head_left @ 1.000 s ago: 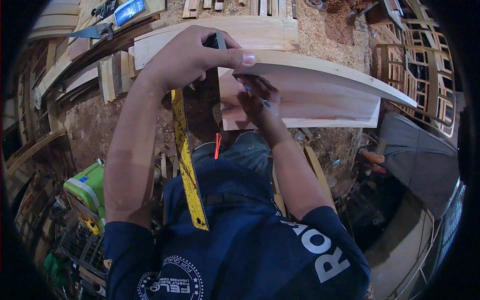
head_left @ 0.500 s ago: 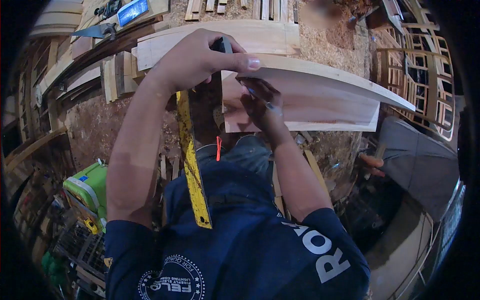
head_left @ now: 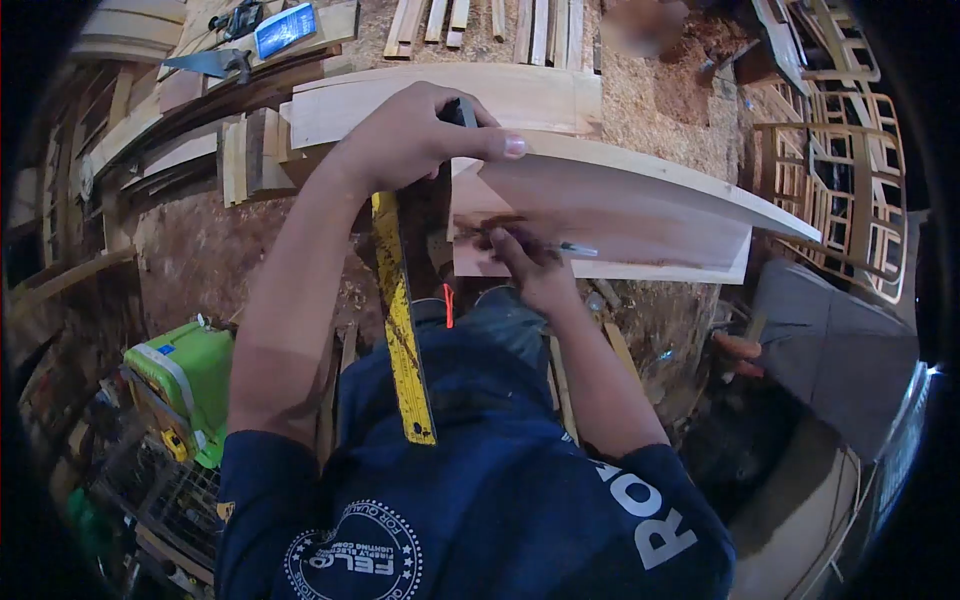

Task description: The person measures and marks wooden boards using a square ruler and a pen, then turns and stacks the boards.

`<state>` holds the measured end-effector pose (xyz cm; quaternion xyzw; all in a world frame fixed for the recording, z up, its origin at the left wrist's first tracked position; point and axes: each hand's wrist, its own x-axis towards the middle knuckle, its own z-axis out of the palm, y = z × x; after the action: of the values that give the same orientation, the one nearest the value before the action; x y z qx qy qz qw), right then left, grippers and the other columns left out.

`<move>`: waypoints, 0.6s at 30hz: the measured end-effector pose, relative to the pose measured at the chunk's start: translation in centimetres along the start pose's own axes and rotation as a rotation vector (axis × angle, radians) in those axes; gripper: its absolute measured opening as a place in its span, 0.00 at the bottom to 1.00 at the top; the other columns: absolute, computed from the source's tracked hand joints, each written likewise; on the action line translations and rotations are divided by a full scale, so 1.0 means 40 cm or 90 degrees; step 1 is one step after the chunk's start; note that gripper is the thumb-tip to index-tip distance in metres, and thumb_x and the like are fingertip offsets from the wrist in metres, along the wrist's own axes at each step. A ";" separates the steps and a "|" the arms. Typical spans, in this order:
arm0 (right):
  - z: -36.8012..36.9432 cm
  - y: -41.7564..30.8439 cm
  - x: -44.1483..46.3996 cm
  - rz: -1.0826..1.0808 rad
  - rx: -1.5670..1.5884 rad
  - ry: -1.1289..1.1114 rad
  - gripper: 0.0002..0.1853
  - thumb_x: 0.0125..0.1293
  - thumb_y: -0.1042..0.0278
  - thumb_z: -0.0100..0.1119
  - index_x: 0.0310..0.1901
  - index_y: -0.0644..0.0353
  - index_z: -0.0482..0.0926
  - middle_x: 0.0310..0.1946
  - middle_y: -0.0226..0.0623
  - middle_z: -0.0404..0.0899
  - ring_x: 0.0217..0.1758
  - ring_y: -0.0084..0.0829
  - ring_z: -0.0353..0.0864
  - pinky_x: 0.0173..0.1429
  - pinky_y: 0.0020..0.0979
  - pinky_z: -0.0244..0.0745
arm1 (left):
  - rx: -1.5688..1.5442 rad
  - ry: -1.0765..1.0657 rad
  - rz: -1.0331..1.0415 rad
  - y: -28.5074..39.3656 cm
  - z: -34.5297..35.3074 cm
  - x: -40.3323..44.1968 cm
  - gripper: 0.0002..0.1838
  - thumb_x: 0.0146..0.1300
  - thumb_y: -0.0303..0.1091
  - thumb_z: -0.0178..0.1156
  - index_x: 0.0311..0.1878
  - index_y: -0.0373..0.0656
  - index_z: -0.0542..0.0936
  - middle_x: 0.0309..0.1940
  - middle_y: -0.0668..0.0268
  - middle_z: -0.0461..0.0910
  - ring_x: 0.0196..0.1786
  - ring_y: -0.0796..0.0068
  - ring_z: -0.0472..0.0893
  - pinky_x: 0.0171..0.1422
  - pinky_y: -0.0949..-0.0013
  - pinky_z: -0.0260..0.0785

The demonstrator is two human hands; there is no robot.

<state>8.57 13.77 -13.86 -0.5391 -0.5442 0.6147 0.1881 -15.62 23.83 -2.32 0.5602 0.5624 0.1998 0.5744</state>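
Note:
At the left end of a pale wooden board [head_left: 620, 215], my left hand [head_left: 425, 135] is closed around the dark stock of a try square, its thumb resting on the board's upper edge. The square's yellow, worn blade [head_left: 400, 330] hangs down towards my shirt. My right hand [head_left: 525, 265] is by the board's broad face, near its lower left part. Between its fingers is a slim pen [head_left: 578, 250], with one end sticking out to the right. The fingers are partly smeared by motion.
Another pale board [head_left: 430, 100] lies just behind. Wood strips [head_left: 545, 30] and shavings cover the floor beyond. A hand saw [head_left: 205, 65] rests at upper left, a green case [head_left: 185, 375] at lower left. Slatted wooden frames [head_left: 850, 190] stand at right, beside a grey sheet [head_left: 840, 340].
My right hand has dropped from near the board's upper edge to its lower face, and the pen now points right. My left hand keeps its grip on the square; the view has shifted slightly.

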 end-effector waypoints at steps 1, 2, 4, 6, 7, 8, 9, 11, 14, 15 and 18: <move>0.007 -0.021 -0.029 0.040 0.101 -0.058 0.20 0.78 0.52 0.60 0.57 0.62 0.82 0.45 0.42 0.88 0.47 0.37 0.89 0.54 0.38 0.83 | -0.007 0.014 0.002 0.000 0.003 -0.002 0.33 0.54 0.63 0.77 0.45 0.39 0.89 0.27 0.71 0.80 0.27 0.81 0.77 0.31 0.74 0.70; 0.014 -0.053 -0.058 0.080 0.202 -0.115 0.22 0.79 0.50 0.58 0.59 0.62 0.81 0.46 0.40 0.88 0.47 0.35 0.88 0.54 0.37 0.84 | -0.013 0.029 0.005 0.001 0.007 -0.003 0.33 0.52 0.64 0.77 0.43 0.40 0.90 0.25 0.71 0.79 0.25 0.81 0.76 0.31 0.73 0.69; 0.032 -0.095 -0.103 0.151 0.343 -0.229 0.24 0.80 0.48 0.58 0.62 0.62 0.78 0.46 0.39 0.87 0.47 0.31 0.88 0.52 0.35 0.84 | -0.012 0.054 0.011 0.008 0.012 -0.009 0.33 0.51 0.65 0.78 0.42 0.40 0.90 0.23 0.71 0.78 0.24 0.80 0.76 0.30 0.72 0.68; 0.050 -0.123 -0.129 0.219 0.418 -0.343 0.27 0.79 0.46 0.59 0.65 0.62 0.76 0.47 0.39 0.86 0.46 0.29 0.87 0.51 0.34 0.85 | -0.003 0.076 0.014 0.015 0.021 -0.017 0.33 0.52 0.64 0.77 0.42 0.40 0.90 0.24 0.70 0.79 0.25 0.80 0.76 0.30 0.73 0.68; 0.048 -0.153 -0.135 0.252 0.440 -0.369 0.26 0.79 0.47 0.60 0.65 0.62 0.76 0.47 0.39 0.86 0.46 0.29 0.87 0.49 0.33 0.85 | 0.006 0.109 0.017 0.015 0.030 -0.023 0.32 0.53 0.63 0.77 0.43 0.40 0.90 0.24 0.70 0.79 0.25 0.80 0.76 0.31 0.72 0.69; 0.039 -0.191 -0.145 0.285 0.462 -0.391 0.26 0.79 0.48 0.60 0.65 0.61 0.76 0.48 0.38 0.86 0.45 0.29 0.87 0.48 0.33 0.85 | 0.015 0.140 0.022 0.015 0.041 -0.028 0.32 0.53 0.63 0.77 0.44 0.40 0.89 0.24 0.70 0.79 0.26 0.80 0.77 0.32 0.72 0.69; 0.028 -0.213 -0.151 0.316 0.485 -0.411 0.25 0.79 0.48 0.61 0.64 0.61 0.77 0.48 0.37 0.86 0.45 0.28 0.87 0.47 0.32 0.85 | 0.025 0.167 0.031 0.019 0.053 -0.031 0.31 0.54 0.62 0.77 0.44 0.40 0.89 0.25 0.70 0.80 0.27 0.80 0.77 0.32 0.72 0.69; -0.002 -0.217 -0.149 0.285 0.431 -0.450 0.26 0.78 0.48 0.62 0.65 0.61 0.77 0.49 0.36 0.86 0.46 0.27 0.87 0.47 0.33 0.85 | 0.009 0.191 -0.003 0.027 0.075 -0.043 0.29 0.56 0.58 0.77 0.46 0.39 0.88 0.26 0.70 0.80 0.27 0.80 0.77 0.33 0.72 0.69; -0.046 -0.224 -0.154 0.201 0.382 -0.454 0.26 0.77 0.51 0.64 0.64 0.63 0.76 0.49 0.37 0.85 0.46 0.26 0.86 0.45 0.31 0.84 | -0.019 0.208 -0.005 0.014 0.087 -0.043 0.27 0.59 0.54 0.75 0.47 0.37 0.88 0.26 0.70 0.80 0.28 0.80 0.78 0.35 0.73 0.71; -0.053 -0.239 -0.165 0.139 0.343 -0.430 0.26 0.77 0.52 0.64 0.64 0.65 0.76 0.48 0.38 0.85 0.44 0.26 0.86 0.44 0.30 0.84 | -0.028 0.214 -0.001 0.014 0.093 -0.042 0.26 0.60 0.52 0.75 0.47 0.37 0.87 0.26 0.71 0.80 0.29 0.80 0.78 0.36 0.73 0.71; -0.080 -0.233 -0.163 0.026 0.240 -0.443 0.31 0.75 0.58 0.65 0.68 0.74 0.68 0.55 0.43 0.80 0.40 0.30 0.87 0.48 0.29 0.82 | -0.036 0.293 -0.035 0.060 0.134 -0.049 0.24 0.62 0.49 0.74 0.47 0.36 0.87 0.28 0.70 0.81 0.29 0.81 0.78 0.35 0.73 0.72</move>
<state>10.29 13.08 -2.20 -0.2655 -0.4426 0.8531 0.0761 -10.58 20.60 -0.81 0.4682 0.6876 0.3223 0.4517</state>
